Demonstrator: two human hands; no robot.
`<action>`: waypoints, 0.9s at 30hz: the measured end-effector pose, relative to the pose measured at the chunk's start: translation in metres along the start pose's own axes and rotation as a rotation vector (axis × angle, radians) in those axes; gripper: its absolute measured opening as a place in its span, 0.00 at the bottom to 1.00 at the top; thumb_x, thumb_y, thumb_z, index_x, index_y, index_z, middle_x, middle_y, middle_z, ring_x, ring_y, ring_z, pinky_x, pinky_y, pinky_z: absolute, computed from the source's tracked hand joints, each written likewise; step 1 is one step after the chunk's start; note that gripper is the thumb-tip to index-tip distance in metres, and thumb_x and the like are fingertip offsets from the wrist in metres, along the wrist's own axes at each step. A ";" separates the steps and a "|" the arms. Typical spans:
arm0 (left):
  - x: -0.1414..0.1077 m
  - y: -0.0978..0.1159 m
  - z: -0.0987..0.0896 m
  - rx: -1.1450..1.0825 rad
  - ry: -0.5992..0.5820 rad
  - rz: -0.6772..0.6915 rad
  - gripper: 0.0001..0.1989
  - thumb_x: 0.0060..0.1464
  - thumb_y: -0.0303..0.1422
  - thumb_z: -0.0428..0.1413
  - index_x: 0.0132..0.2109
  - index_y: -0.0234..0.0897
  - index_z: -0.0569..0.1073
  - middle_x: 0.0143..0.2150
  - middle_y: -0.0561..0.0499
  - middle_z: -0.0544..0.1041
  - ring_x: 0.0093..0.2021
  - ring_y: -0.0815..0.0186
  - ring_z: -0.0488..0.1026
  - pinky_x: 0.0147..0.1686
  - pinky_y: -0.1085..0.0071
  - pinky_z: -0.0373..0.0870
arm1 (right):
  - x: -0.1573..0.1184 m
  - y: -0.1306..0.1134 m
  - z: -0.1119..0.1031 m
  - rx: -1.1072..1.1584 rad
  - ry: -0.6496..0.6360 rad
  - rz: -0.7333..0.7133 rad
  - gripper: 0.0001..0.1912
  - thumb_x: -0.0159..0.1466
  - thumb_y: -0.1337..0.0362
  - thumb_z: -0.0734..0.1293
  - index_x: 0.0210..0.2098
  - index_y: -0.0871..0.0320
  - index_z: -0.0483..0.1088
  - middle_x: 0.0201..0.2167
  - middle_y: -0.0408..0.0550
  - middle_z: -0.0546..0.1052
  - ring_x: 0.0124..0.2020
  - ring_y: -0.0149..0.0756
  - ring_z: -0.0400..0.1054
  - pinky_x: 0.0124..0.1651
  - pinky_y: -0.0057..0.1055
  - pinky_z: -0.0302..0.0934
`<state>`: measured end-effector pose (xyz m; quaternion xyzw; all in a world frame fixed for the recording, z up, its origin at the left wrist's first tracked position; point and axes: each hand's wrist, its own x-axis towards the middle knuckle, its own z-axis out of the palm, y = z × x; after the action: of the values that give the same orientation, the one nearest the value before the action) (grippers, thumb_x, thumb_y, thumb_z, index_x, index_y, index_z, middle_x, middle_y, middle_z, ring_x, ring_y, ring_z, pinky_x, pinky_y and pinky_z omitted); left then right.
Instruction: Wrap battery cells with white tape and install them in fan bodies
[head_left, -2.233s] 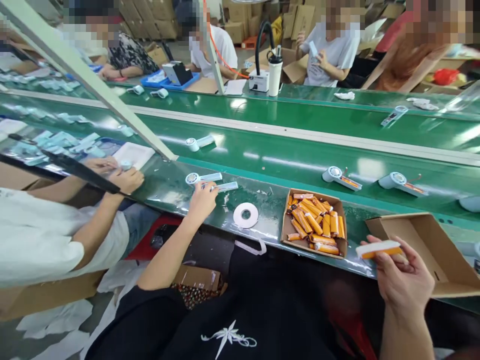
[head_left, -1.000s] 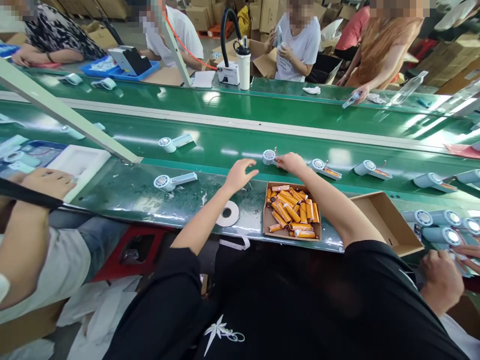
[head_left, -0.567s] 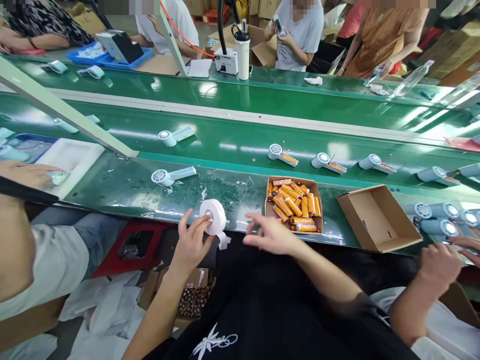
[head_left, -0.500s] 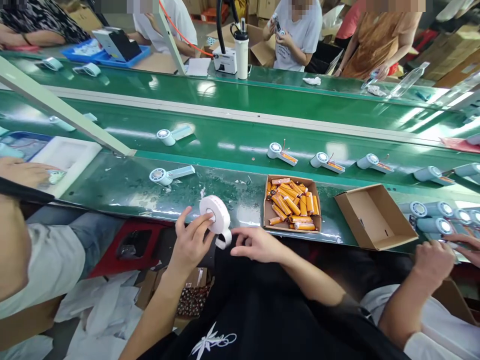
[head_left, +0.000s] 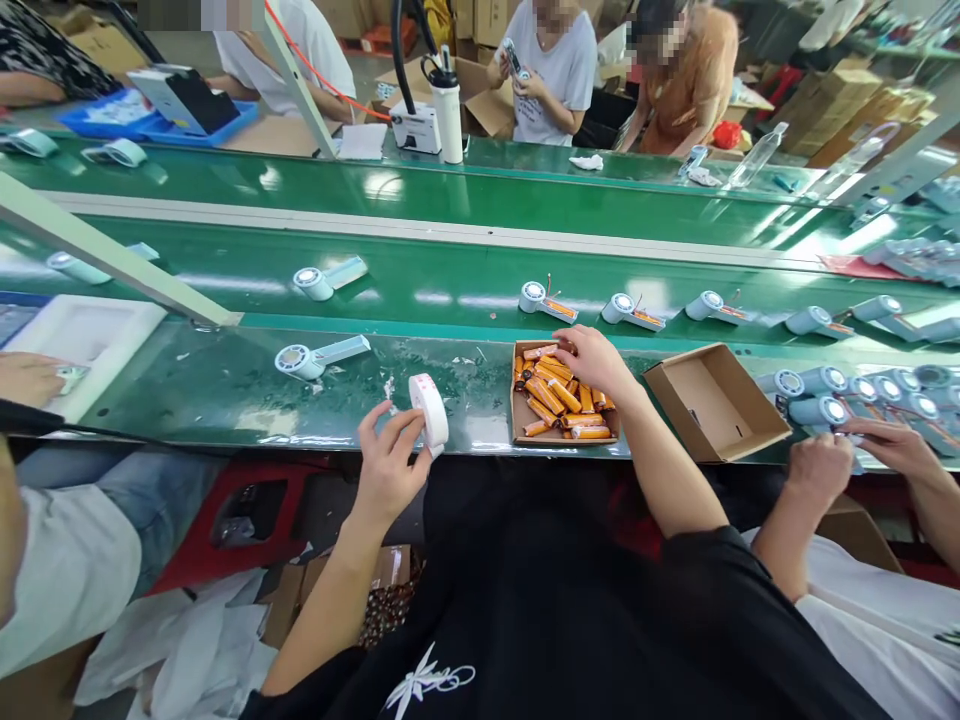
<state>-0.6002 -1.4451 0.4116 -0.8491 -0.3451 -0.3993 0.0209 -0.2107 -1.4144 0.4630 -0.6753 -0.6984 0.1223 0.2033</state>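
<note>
My left hand holds a roll of white tape upright at the near edge of the green bench. Over the back right corner of a cardboard box is my right hand, its fingertips bent down at the orange cylinders inside. Whether those fingers grip a cylinder is too small to tell. Left of the tape, a light-blue fan unit lies on the bench with its handle pointing right.
An open cardboard box stands tilted right of the cylinders. More fan units lie on the green conveyor. A co-worker's hands work at the right, another's hand at the left. A slanted metal post crosses the left side.
My right hand has left the tape and reached right and forward to the box of orange cylinders. The tape roll has turned in my left hand, and its loose loop no longer shows. The view has shifted.
</note>
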 end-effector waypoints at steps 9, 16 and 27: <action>0.015 0.015 0.012 -0.104 -0.059 0.048 0.21 0.56 0.24 0.62 0.57 0.40 0.75 0.50 0.42 0.78 0.62 0.43 0.71 0.65 0.35 0.68 | 0.019 0.018 0.013 0.075 0.007 -0.061 0.11 0.68 0.61 0.68 0.46 0.59 0.78 0.50 0.56 0.77 0.55 0.45 0.72 0.62 0.39 0.65; 0.031 0.023 -0.001 -0.116 -0.091 0.136 0.19 0.55 0.27 0.64 0.54 0.42 0.80 0.47 0.43 0.79 0.63 0.42 0.70 0.64 0.36 0.72 | -0.025 -0.025 0.001 0.973 0.209 -0.038 0.18 0.68 0.49 0.72 0.49 0.52 0.67 0.48 0.51 0.84 0.48 0.41 0.80 0.55 0.43 0.74; 0.051 0.039 0.002 -0.125 -0.356 0.102 0.27 0.58 0.20 0.61 0.60 0.50 0.79 0.55 0.45 0.80 0.75 0.41 0.59 0.68 0.40 0.72 | -0.069 -0.079 0.015 0.700 -0.039 -0.004 0.15 0.68 0.51 0.72 0.51 0.48 0.79 0.41 0.46 0.85 0.39 0.45 0.81 0.47 0.44 0.77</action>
<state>-0.5526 -1.4451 0.4553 -0.9225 -0.2744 -0.2617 -0.0729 -0.2872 -1.4862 0.4768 -0.5610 -0.6190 0.3669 0.4093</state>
